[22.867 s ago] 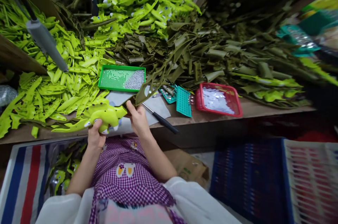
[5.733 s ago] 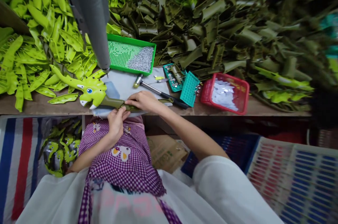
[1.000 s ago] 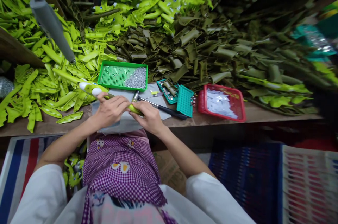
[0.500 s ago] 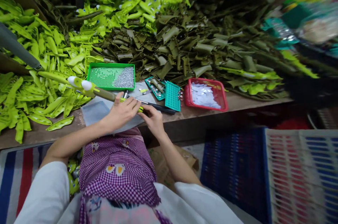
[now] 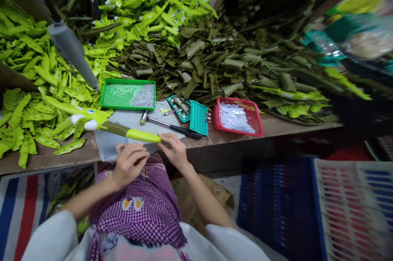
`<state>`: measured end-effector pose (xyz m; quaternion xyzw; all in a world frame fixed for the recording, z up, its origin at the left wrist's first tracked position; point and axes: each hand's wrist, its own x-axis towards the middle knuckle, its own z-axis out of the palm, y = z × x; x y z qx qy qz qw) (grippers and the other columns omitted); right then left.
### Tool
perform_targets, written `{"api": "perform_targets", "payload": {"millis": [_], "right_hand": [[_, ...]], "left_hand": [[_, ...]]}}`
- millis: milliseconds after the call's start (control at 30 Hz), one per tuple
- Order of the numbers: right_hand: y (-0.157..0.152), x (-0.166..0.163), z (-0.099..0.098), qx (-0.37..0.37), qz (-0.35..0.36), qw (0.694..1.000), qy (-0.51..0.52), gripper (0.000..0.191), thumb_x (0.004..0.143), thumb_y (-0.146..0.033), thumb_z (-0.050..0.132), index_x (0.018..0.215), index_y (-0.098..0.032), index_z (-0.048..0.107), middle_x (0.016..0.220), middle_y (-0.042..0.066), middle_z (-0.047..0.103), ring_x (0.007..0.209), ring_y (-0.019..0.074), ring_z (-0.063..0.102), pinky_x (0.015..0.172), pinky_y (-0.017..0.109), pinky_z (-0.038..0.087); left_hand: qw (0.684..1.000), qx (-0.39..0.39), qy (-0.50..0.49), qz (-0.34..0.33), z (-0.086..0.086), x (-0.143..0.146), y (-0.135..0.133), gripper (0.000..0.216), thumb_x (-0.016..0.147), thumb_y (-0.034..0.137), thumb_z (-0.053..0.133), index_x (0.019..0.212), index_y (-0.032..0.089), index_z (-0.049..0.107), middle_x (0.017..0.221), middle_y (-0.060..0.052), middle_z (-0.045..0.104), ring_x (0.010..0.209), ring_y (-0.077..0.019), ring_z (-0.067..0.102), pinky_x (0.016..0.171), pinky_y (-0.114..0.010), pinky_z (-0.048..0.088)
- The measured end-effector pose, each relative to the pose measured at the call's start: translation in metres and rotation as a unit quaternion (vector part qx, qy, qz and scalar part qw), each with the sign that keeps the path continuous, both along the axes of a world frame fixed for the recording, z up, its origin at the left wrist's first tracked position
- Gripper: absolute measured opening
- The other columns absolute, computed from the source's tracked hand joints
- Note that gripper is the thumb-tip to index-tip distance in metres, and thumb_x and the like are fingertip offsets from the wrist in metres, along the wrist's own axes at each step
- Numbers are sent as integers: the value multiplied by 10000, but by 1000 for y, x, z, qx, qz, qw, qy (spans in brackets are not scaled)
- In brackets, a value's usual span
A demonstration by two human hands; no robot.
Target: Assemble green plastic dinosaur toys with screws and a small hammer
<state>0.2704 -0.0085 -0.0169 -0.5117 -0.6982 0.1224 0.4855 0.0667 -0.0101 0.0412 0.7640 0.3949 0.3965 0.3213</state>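
Toy dinosaur [image 5: 101, 123] lies long-axis left-right on the grey mat [image 5: 135, 119]; right hand [image 5: 175, 151] pinches its handle end, left hand [image 5: 130, 163] curled loosely just below, apparently empty.

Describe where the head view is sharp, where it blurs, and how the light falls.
In the head view the green tray, hammer and both hands, left hand, right hand, are fairly sharp and evenly lit; the right edge smears with blur; the bench bows from lens distortion; the far pile falls into shadow.
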Motion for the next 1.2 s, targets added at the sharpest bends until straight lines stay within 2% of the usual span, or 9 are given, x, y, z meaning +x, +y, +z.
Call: {"api": "perform_targets", "payload": {"millis": [67,133,233,333,433,567,700,1000,1200], "right_hand": [[-10,-6,-8,34,-16,999,-24,248,834,-209,615,1072,-258,661,1015,86,735,910,215,696,790,408,582],[-21,-12,-11,55,-14,995,-76,255,829,-186,616,1066,-269,662,1047,91,732,908,218,703,793,418,577],[-35,-21,11,17,-11,989,-149,283,833,-243,633,1116,-263,632,1164,112,686,1072,260,659,857,458,546],[-18,-40,63,3,-42,996,-72,372,858,-309,609,1223,-271,555,1239,107,632,1221,272,565,963,493,491],[50,-74,117,44,-55,994,79,434,918,-398,490,1331,-276,440,1310,92,559,1310,235,474,1047,482,439],[155,-127,148,-8,155,982,103,480,856,-549,528,1219,-234,520,1138,46,612,1183,206,533,967,409,488],[195,-154,137,-36,270,957,100,434,762,-541,635,1003,-182,594,961,14,624,934,161,578,848,367,522],[261,-144,67,-86,105,951,279,513,828,-664,458,988,-193,583,669,-4,588,586,133,602,587,314,537],[270,-145,48,-64,58,953,290,503,813,-686,460,889,-201,571,498,-64,466,413,110,509,470,295,494]], "left_hand": [[955,-216,-181,91,-14,-6,-21,207,787,298,677,967,202,636,982,-67,697,959,-216,654,891,-397,457],[857,-364,-335,140,-25,-6,-28,300,764,346,690,1009,194,606,1041,-78,685,1005,-219,644,871,-379,487],[754,-427,-452,210,-35,-3,-21,327,731,314,711,1011,199,587,1049,-62,686,1057,-200,623,890,-345,482],[727,-427,-480,242,-40,0,-11,374,705,272,726,1038,201,571,1022,-51,694,1018,-182,636,881,-320,479],[728,-415,-493,233,-39,1,-10,440,695,253,729,1089,207,538,1019,-55,694,994,-180,644,858,-312,485],[723,-413,-499,241,-37,-1,-13,529,685,201,714,1155,251,476,1061,-32,679,947,-150,650,843,-299,494],[721,-406,-498,260,-33,-5,-13,571,680,181,690,1186,276,445,1082,-14,666,923,-132,649,864,-288,495],[715,-413,-494,273,-39,-15,-3,683,695,215,673,1287,321,349,1169,-45,638,1036,-185,646,877,-328,509],[701,-422,-502,281,-44,-16,-4,777,667,174,694,1312,307,283,1215,-79,612,1050,-201,645,914,-356,497]]}}
